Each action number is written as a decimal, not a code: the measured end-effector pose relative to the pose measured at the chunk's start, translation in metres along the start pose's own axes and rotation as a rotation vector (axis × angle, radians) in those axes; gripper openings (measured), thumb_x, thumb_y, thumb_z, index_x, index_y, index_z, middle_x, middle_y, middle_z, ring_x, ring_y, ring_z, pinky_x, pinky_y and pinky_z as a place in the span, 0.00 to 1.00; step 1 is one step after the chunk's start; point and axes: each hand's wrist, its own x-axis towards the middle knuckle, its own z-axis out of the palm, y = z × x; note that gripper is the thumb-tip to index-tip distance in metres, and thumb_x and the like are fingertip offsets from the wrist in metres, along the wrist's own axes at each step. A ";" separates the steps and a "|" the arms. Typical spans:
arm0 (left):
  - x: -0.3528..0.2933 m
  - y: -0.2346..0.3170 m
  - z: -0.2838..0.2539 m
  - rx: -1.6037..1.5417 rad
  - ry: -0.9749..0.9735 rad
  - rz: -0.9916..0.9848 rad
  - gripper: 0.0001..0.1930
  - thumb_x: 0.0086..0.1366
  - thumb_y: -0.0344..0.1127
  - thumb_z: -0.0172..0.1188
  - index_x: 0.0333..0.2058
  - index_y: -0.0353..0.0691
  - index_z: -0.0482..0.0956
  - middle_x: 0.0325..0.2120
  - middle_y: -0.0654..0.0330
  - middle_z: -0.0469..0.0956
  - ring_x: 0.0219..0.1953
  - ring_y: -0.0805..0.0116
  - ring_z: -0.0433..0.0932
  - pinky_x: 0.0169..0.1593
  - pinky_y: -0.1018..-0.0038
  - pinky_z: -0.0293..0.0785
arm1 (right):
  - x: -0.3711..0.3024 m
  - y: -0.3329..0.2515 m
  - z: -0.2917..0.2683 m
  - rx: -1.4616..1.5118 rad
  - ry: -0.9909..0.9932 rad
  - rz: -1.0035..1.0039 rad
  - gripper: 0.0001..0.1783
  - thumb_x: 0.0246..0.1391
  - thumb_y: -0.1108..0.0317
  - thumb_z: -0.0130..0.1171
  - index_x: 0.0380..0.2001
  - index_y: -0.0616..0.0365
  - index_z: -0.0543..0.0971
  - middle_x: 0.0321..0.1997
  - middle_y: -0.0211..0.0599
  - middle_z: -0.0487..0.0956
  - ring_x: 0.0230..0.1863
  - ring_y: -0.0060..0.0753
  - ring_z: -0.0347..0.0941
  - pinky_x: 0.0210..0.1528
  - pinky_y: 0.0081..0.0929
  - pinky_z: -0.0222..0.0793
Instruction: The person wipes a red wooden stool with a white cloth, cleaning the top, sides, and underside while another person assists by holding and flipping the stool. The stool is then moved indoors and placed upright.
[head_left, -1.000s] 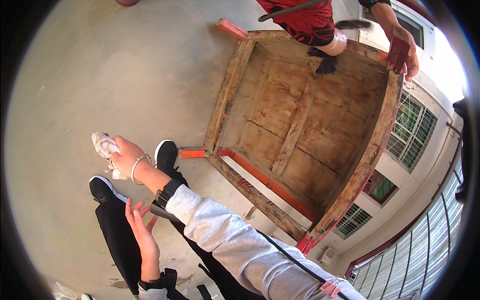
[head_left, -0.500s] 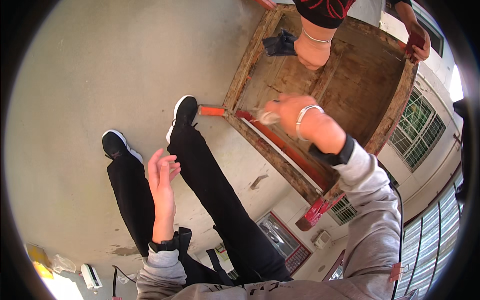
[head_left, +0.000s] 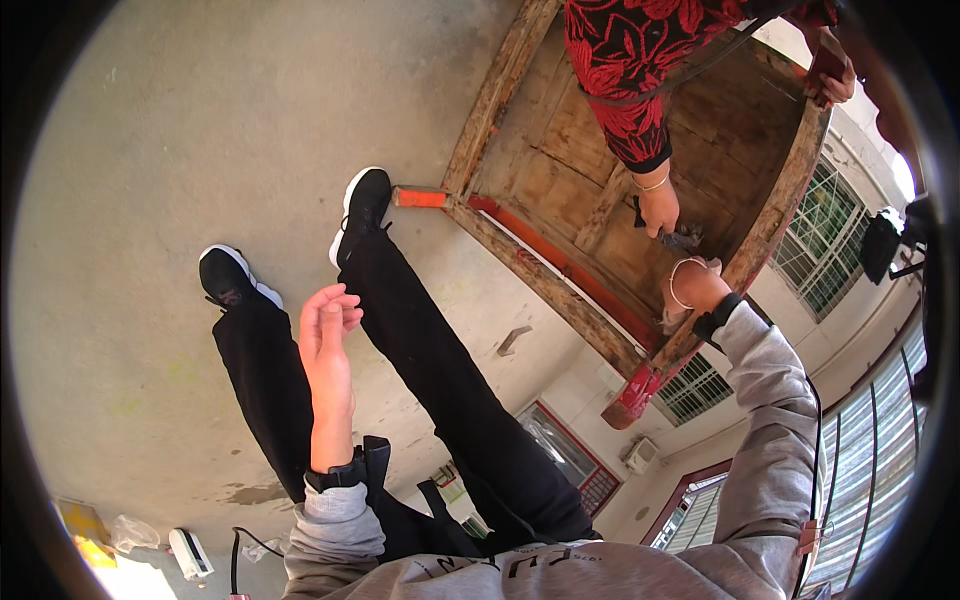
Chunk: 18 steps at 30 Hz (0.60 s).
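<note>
Ahead of you and to your right, the wooden table (head_left: 560,150) shows its underside: flat stained boards boxed in by rough, weathered rails, with a blunt, red-painted leg (head_left: 632,398) at the near corner. Your right hand (head_left: 695,287) is inside the frame by the right-hand rail, a pale, crumpled cloth (head_left: 670,322) peeking from under it; its fingers are hidden, so you cannot tell how firmly they close. Your left hand (head_left: 328,360) hangs bare above the smooth concrete floor (head_left: 200,130), fingers loosely curved. Just beyond your right, a co-worker's hand (head_left: 658,207) holds a limp dark rag (head_left: 684,238).
</note>
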 end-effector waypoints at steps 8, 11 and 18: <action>-0.010 0.003 -0.001 0.056 -0.046 -0.121 0.14 0.72 0.41 0.48 0.50 0.40 0.72 0.41 0.61 0.75 0.41 0.73 0.73 0.50 0.73 0.71 | -0.079 -0.070 -0.029 1.949 0.297 -1.280 0.26 0.62 0.70 0.48 0.63 0.63 0.62 0.57 0.36 0.73 0.54 0.25 0.73 0.57 0.26 0.68; -0.043 0.024 0.008 0.059 -0.340 -0.134 0.21 0.73 0.48 0.44 0.55 0.40 0.69 0.48 0.59 0.72 0.49 0.70 0.71 0.55 0.70 0.69 | -0.110 -0.133 -0.030 1.878 0.313 -1.423 0.26 0.68 0.58 0.46 0.63 0.60 0.62 0.59 0.32 0.71 0.58 0.21 0.68 0.60 0.22 0.63; -0.161 0.087 0.016 -0.085 -0.281 -0.003 0.23 0.68 0.34 0.56 0.59 0.34 0.64 0.51 0.58 0.75 0.51 0.67 0.75 0.55 0.71 0.69 | -0.168 -0.245 0.060 1.441 0.917 -1.406 0.21 0.66 0.59 0.48 0.58 0.58 0.66 0.50 0.35 0.74 0.44 0.23 0.72 0.47 0.28 0.72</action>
